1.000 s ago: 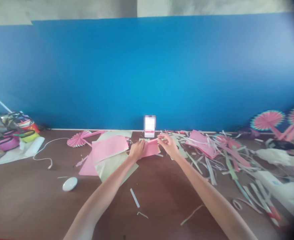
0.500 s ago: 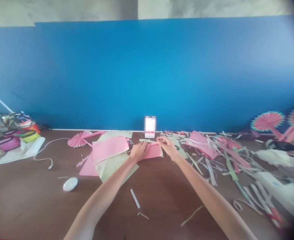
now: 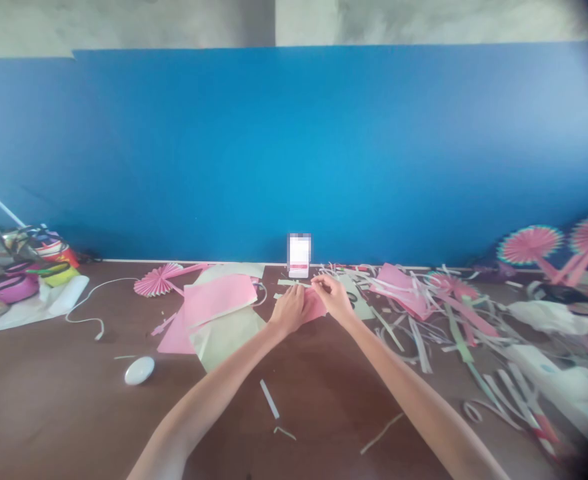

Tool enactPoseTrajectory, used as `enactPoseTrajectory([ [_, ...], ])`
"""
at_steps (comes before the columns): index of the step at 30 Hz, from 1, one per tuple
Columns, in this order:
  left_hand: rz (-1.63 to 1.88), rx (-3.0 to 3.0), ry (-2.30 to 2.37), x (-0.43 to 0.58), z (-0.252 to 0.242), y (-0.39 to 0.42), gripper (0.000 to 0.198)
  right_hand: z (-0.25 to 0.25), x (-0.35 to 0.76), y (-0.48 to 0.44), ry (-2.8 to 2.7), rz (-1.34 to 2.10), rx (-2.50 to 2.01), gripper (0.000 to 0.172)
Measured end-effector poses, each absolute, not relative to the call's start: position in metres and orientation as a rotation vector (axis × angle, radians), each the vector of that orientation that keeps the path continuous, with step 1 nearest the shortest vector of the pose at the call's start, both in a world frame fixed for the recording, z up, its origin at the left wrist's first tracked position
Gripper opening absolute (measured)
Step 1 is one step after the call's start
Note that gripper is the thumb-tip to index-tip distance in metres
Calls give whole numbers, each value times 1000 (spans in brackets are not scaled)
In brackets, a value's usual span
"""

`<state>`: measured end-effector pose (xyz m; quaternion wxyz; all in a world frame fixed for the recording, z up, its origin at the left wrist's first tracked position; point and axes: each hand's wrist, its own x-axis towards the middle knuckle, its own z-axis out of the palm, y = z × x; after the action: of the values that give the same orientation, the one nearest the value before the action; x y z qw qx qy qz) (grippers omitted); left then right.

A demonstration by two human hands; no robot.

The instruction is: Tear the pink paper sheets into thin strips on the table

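A small piece of pink paper (image 3: 315, 307) lies on the brown table between my hands, partly hidden by them. My left hand (image 3: 290, 310) grips its left side, fingers close together and pressed along the top edge. With bent fingers, my right hand (image 3: 335, 299) pinches the paper at its upper right edge. Just behind the hands a phone (image 3: 299, 257) with a lit screen stands upright against the blue wall. Larger pink sheets (image 3: 221, 299) and pale green sheets (image 3: 227, 337) lie in a stack left of my left hand.
Paper strips (image 3: 421, 343) and more pink sheets (image 3: 399, 287) litter the right side. Pleated pink fans (image 3: 530, 245) stand at the far right; another fan (image 3: 159, 280) lies left. A white oval object (image 3: 139, 371), a white cable (image 3: 85, 320) and coloured pouches (image 3: 17, 285) are leftward.
My left hand has slid right along the pink paper, closer to my right hand, and covers more of it. Less of the paper shows now. The right hand stays nearly in place.
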<state>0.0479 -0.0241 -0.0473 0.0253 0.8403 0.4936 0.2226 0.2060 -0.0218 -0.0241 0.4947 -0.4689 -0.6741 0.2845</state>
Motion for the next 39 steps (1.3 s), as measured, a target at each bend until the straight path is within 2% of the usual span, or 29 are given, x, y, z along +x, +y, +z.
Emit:
enactPoseTrajectory([
  [7,668,2373,1479,45,-41,-23,44,-19,206,-23,-1672,752,-1117,26],
  [15,684,2196,1263,42,-21,-23,55,-4,220,-23,-1825,858,-1027,42],
  [19,726,2139,1207,41,-18,-24,59,1,225,-23,-1844,947,-955,45],
  [24,749,2045,1203,42,-20,-26,67,-1,224,-22,-1851,892,-990,46],
  [32,806,1906,1246,48,-22,-30,57,-6,223,-20,-1876,639,-1107,32],
  [39,768,1904,1141,51,-23,-30,50,-6,223,-21,-1993,617,-1080,30],
])
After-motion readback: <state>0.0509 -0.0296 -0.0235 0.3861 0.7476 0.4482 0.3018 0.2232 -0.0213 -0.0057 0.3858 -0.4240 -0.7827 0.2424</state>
